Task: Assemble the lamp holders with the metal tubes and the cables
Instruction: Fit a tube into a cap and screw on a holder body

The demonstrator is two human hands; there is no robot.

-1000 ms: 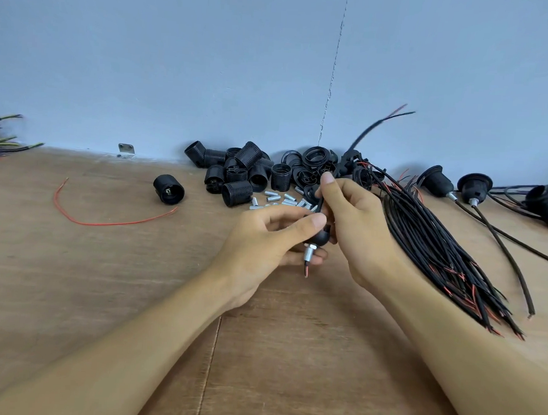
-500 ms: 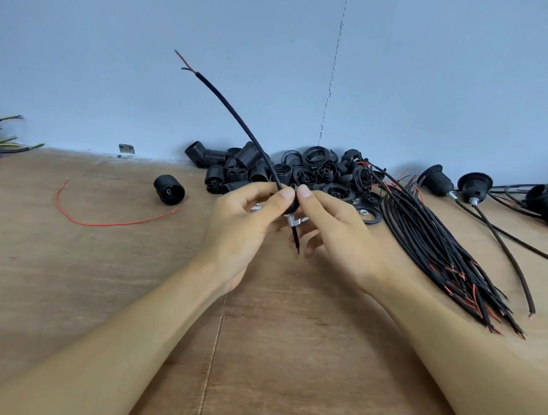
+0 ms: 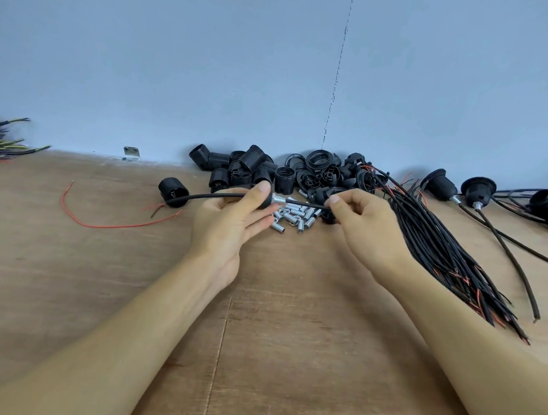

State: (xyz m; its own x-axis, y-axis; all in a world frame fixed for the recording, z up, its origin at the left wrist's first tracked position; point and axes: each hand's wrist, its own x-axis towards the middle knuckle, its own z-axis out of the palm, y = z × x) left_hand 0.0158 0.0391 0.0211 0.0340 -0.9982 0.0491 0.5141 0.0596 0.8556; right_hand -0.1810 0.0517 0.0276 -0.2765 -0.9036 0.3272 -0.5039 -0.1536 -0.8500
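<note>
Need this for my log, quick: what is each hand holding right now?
Left hand: grips the lamp holder cap with its metal tube.
Right hand: pinches the black cable threaded through that tube.

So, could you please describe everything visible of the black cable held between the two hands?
The thin black sheathed cable runs roughly level, left to right. Its left end, showing red wire tips, droops past a lone black plastic lamp holder. The left hand grips it beside a silver metal tube it threads through; the right hand pinches its right end.
</note>
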